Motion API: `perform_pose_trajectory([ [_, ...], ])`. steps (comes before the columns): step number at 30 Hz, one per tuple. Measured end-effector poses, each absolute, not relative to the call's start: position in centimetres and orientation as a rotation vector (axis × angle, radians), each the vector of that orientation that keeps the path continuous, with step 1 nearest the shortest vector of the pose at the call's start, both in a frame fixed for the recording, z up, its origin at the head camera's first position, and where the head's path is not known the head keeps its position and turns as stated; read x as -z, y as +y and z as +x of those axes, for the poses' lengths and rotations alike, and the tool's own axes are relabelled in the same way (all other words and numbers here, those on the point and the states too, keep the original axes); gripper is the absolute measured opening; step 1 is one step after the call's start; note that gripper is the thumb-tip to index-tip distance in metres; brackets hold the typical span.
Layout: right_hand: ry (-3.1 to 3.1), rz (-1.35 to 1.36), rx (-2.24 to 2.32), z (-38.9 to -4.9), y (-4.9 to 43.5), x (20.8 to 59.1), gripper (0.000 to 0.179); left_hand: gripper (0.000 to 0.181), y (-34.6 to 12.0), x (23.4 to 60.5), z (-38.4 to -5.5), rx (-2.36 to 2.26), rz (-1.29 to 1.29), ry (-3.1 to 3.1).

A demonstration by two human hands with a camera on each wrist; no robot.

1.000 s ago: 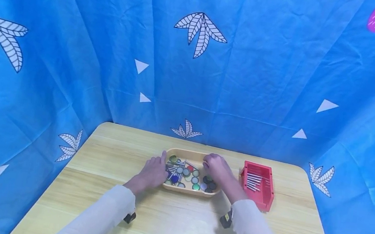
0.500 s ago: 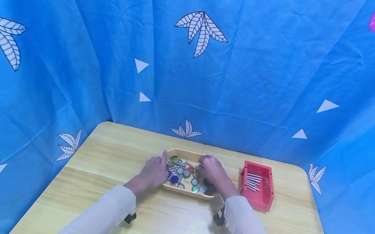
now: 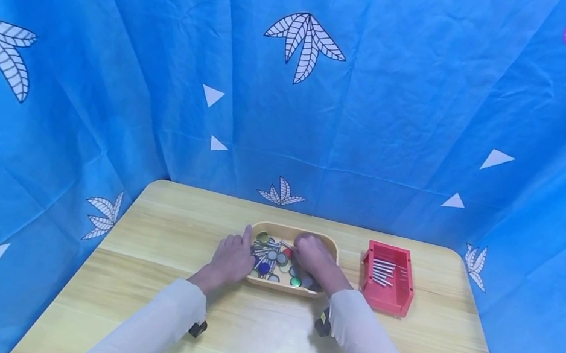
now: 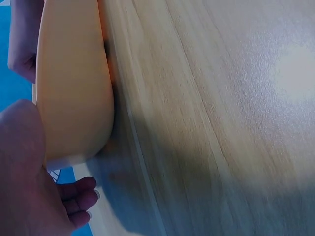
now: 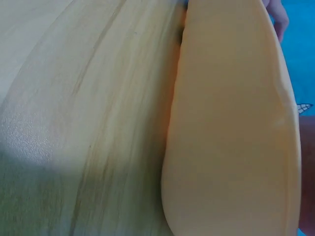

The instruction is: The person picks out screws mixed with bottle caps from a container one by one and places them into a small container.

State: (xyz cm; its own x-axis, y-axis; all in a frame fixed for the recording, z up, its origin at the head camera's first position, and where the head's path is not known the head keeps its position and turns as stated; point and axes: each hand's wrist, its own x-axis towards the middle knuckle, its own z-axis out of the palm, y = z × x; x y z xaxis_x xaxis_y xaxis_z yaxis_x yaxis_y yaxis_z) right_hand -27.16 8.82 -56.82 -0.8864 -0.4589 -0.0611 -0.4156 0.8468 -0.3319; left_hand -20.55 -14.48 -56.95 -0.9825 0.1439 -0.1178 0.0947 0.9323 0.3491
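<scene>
A shallow peach-orange tray (image 3: 283, 288) holds a jumble of screws (image 3: 273, 244) and bottle caps, among them a blue cap (image 3: 264, 268), a green cap (image 3: 296, 281) and a red cap (image 3: 287, 253). My left hand (image 3: 232, 259) grips the tray's left end; in the left wrist view its thumb side lies at the rim and its other fingers curl outside. Inside the tray, my right hand (image 3: 316, 256) reaches down near the red cap and a screw. Its fingertips are hidden, so any pinch is unclear. The right wrist view shows mostly the tray's outer wall (image 5: 226, 118).
To the right of the tray stands a red bin (image 3: 390, 306) with several screws (image 3: 383, 271) lying in it. The wooden table (image 3: 260, 332) ends at a blue patterned curtain (image 3: 391, 113), which encloses the back and sides.
My right hand has moved left within the tray, from its right part toward the red cap. The left hand has stayed at the tray's left end.
</scene>
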Motion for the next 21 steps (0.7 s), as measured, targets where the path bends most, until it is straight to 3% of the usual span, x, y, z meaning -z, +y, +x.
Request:
perform_pose_trajectory([
  [4,2.877,-0.676,0.464,-27.25,8.62,56.87,0.019,0.082,-14.35,56.72,-20.52,-0.52,0.188,2.953],
  [11,2.611,-0.398,0.862,-27.1,8.36,56.96,0.022,0.084,-14.54,56.35,-20.38,-0.518,0.178,2.936],
  [19,2.635,-0.457,0.789,-27.14,8.01,56.93,0.016,0.084,-14.88,56.72,-20.43,-0.506,0.198,2.944],
  [21,2.571,-0.381,0.858,-27.13,8.02,56.98,0.021,0.084,-15.0,56.88,-20.5,-0.501,0.214,2.944],
])
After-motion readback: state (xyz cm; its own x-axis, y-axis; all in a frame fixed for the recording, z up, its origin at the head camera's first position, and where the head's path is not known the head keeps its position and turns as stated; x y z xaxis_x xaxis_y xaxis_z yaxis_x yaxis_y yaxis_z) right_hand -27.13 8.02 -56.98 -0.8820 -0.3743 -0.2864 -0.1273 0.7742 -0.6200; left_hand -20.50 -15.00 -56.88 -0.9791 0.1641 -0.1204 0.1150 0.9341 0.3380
